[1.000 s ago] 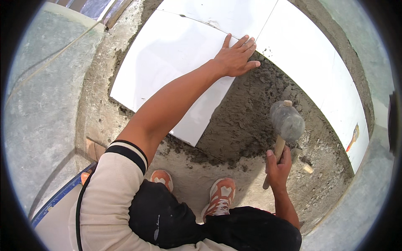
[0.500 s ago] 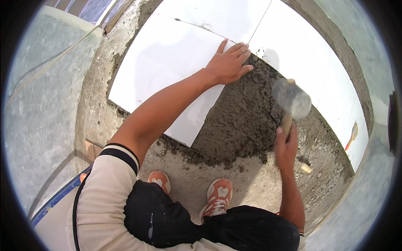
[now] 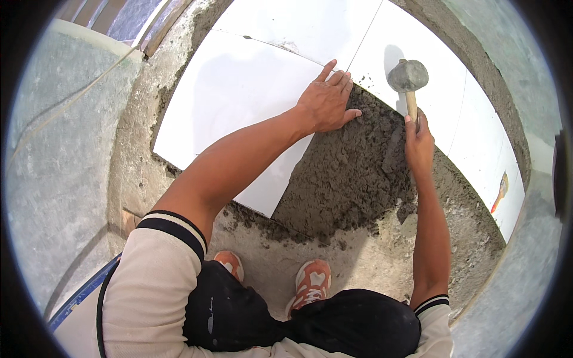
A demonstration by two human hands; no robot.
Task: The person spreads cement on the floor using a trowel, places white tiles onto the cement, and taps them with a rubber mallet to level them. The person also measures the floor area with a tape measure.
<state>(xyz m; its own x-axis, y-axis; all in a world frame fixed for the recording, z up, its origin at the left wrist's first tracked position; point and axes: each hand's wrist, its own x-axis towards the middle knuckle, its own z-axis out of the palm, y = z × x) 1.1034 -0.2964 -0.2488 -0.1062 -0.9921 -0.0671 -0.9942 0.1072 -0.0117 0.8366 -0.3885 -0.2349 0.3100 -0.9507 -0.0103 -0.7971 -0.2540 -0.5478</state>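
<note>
Surroundings: a grey-green wall (image 3: 65, 113) curves along the left, with a thin pale cord (image 3: 77, 95) running down it; slats (image 3: 107, 15) show at upper left. A second wall (image 3: 537, 71) closes off the right side, parted from the laid tiles by a rough grey strip (image 3: 477, 68). At lower left, a blue-edged panel (image 3: 74, 310) and a small wood piece (image 3: 129, 222), partly covered by the sleeve. Orange-and-white shoes (image 3: 313, 280) stand on the dusty floor (image 3: 268, 274), just below the mortar. A brush (image 3: 500, 192) with some red on it lies on the white tiles at right (image 3: 459, 119), well apart from both hands.

In the way: the left forearm crosses the near white tile (image 3: 239, 89) and covers part of its lower half.

Positions: the near white tile lies under and to the left of the left hand (image 3: 325, 104), which rests flat at its upper right corner, fingers somewhat spread, thumb out over the mortar bed (image 3: 346, 179). The right hand (image 3: 420, 140) is closed round the handle of a grey-headed mallet (image 3: 408, 76). Mallet head appears over the tiles at right, its shadow just beside it; contact cannot be told.
</note>
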